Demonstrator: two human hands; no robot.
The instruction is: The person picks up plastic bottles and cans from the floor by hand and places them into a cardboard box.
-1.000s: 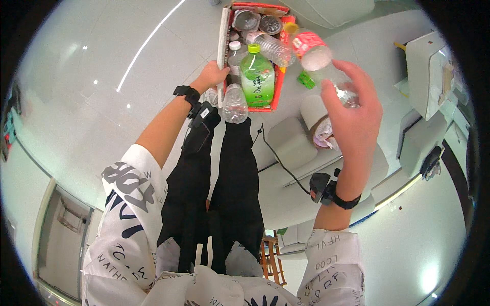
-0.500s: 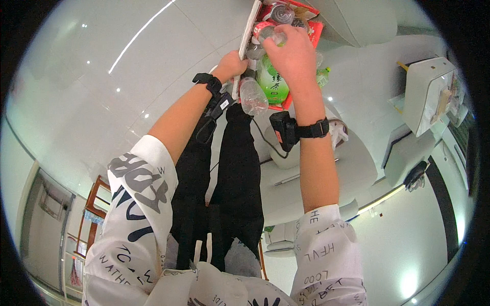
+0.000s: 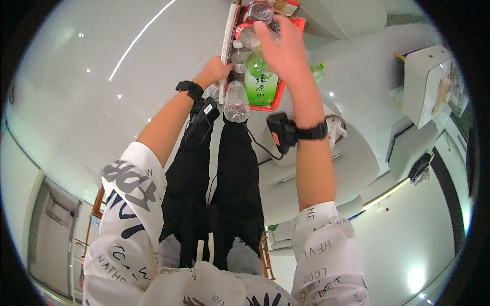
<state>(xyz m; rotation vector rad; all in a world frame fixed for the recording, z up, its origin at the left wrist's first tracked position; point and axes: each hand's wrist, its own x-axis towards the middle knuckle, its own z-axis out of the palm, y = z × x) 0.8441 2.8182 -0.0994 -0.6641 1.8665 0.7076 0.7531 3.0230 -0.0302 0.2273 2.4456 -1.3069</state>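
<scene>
A cardboard box [image 3: 223,84] with a white left edge and red inner sides stands in front of my legs, filled with plastic bottles. My left hand [image 3: 214,70] is closed on its left edge. Above the bottles is my right hand [image 3: 283,48], thumb and fingers apart, nothing visibly gripped. Nearest its thumb lies a clear bottle [image 3: 248,36] with a red end. A large green-labelled bottle [image 3: 261,81] fills the middle. To its left are a white-capped clear bottle [image 3: 239,61] and another clear bottle [image 3: 237,104], poking out over the near edge.
Another clear bottle [image 3: 261,11] lies at the box's far end. A green bottle [image 3: 317,72] sticks out at the right. Beyond it stands a white cabinet-like piece [image 3: 421,92]. A dark cable [image 3: 263,144] runs near my right knee. Shiny pale floor [image 3: 127,66] spreads left.
The box and bottles appear shifted left and slightly nearer. My right hand has opened away from the red-ended clear bottle, which now lies left of it. My left hand keeps its hold.
</scene>
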